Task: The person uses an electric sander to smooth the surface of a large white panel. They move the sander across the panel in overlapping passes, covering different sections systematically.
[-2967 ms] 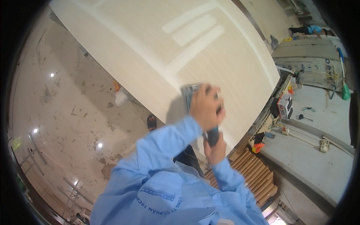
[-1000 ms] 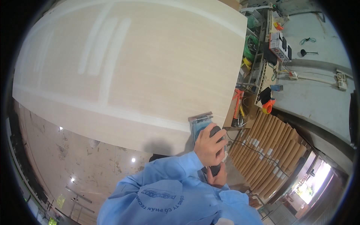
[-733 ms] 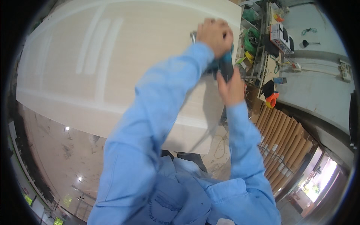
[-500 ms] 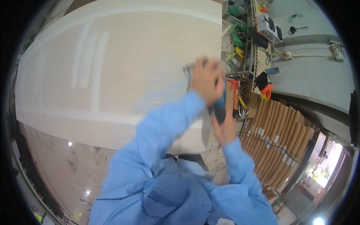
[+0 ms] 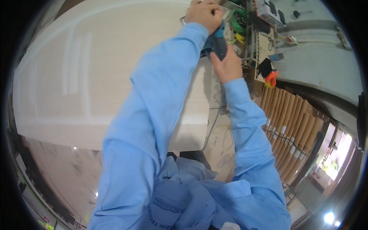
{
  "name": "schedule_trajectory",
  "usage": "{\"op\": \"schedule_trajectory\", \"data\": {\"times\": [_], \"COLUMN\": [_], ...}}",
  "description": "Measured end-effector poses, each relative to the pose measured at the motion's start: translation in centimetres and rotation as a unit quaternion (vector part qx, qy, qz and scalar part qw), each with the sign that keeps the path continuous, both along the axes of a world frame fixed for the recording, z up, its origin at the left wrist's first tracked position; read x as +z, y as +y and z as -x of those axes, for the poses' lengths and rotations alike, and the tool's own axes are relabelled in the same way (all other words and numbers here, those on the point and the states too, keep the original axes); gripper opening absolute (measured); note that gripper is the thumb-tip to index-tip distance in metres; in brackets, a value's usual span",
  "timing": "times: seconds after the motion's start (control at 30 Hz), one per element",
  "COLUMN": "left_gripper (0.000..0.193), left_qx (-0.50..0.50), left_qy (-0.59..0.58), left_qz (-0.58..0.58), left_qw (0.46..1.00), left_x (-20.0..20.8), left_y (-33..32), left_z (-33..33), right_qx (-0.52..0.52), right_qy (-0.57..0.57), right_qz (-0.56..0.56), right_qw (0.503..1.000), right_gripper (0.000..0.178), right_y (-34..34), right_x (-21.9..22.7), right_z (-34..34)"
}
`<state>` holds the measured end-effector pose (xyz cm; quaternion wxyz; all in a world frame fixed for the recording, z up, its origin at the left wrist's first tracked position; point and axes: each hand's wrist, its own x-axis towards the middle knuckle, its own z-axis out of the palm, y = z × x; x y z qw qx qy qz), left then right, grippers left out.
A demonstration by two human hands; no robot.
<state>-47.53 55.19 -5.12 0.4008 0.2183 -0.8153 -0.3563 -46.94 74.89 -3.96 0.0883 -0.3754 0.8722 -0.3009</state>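
Left hand: our left hand [image 5: 205,13] reaches far across the panel and clamps down over the front of the sander [image 5: 215,36], fingers curled over its top, so its weight presses the tool flat.

Right hand: our right hand [image 5: 229,67] holds the rear of the same tool; the palm and thumb wrap its dark handle, which steers it. We cannot see the fingers underneath.

Sander: a blue and dark power tool, mostly covered by both hands, sitting on the far right corner of the panel, touching its surface (only a sliver of the metal front edge shows past the knuckles).

Panel: a large pale wooden door panel [image 5: 111,76] lies flat and fills the left and middle of the view; raised moulding lines run along it. We judge that it lies flat so the tool can ride on it.

Sleeves: both arms wear light blue sleeves [image 5: 153,111], stretched out full length because the corner is well away from the body.

Bench beyond: just past the panel's right edge sits a cluttered bench with green cable [image 5: 239,23] and an orange tool [image 5: 271,78].

Floor side: a row of cardboard tubes [image 5: 287,122] leans near the right arm.
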Motion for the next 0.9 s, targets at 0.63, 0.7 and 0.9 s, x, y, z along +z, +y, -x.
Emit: {"op": "schedule_trajectory", "data": {"times": [0.63,0.7,0.9], "left_gripper": [0.033,0.032,0.034], "left_qx": [0.032,0.041,-0.002], "left_qy": [-0.028,-0.056,-0.067], "left_qz": [0.095,0.104,0.097], "left_qw": [0.995,0.992,0.993], "left_x": [0.6,0.7,1.6], "left_y": [-1.8,-4.6,7.1], "left_z": [3.1,6.2,-3.0], "right_qx": [0.004,0.003,-0.021], "right_qy": [-0.010,0.034,-0.118], "right_qz": [0.016,0.003,-0.010], "right_qw": [1.000,0.999,0.993], "right_gripper": [0.042,0.044,0.052], "right_y": [-2.2,-6.7,5.4], "right_x": [0.3,-0.2,1.3], "right_z": [4.4,8.3,-1.1]}}
